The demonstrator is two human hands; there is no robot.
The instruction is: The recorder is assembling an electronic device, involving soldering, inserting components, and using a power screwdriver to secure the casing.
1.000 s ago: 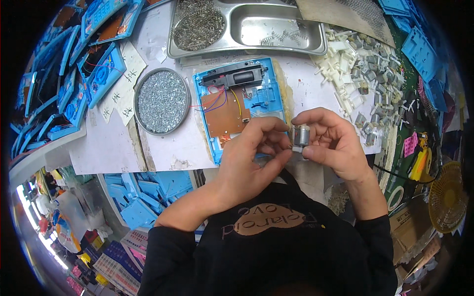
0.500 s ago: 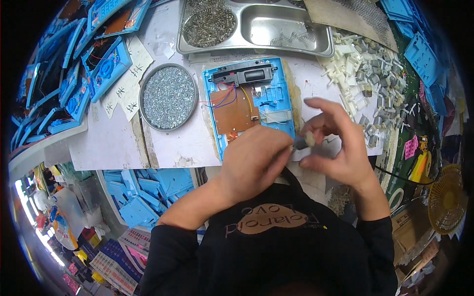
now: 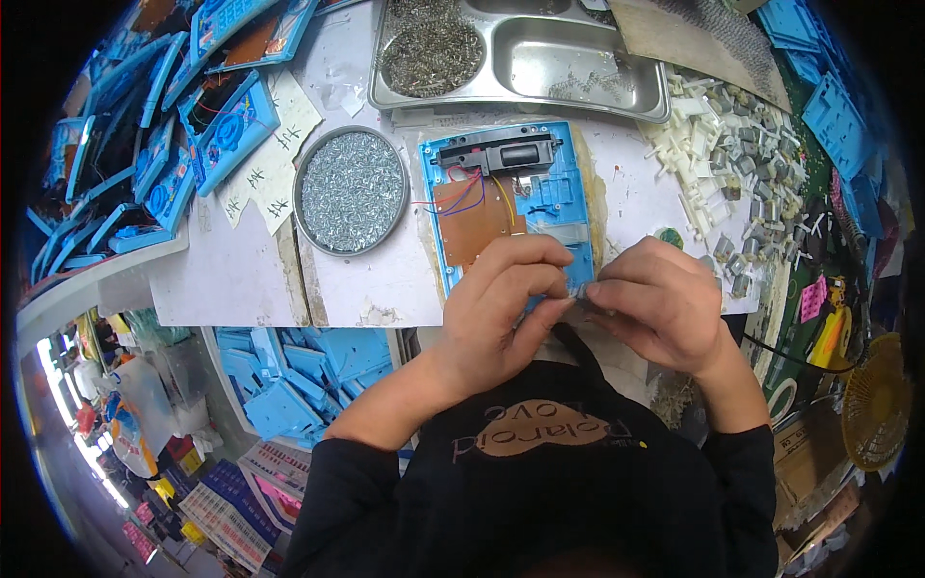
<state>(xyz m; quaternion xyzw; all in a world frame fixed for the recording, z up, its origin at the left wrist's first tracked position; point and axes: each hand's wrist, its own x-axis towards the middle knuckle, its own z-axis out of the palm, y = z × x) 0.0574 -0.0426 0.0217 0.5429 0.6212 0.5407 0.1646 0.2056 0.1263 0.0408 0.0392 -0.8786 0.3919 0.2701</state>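
Both my hands meet over the near edge of a blue plastic housing (image 3: 561,190). The fingers of my left hand (image 3: 501,299) are closed in a pinch, with its wrist over the table's front edge. My right hand (image 3: 665,301) pinches from the other side. Whatever tiny thing lies between the fingertips is mostly hidden. Inside the housing are a brown circuit board (image 3: 458,231), red, blue and yellow wires, and a black module (image 3: 506,154) along the far side. My left hand covers the board's near part.
Left of the housing stands a round dish of small screws (image 3: 352,191). A steel tray (image 3: 525,104) holding springs is behind. White plastic parts and grey metal-like pieces (image 3: 737,154) are heaped at right. Wired blue housings (image 3: 226,130) pile up at left; a bin of blue parts (image 3: 289,385) sits below the table edge.
My right hand, which had spread fingers around a small grey-and-pale piece, has closed and come to my left fingertips. My left hand has turned, showing its fingers. The whole view has shifted slightly.
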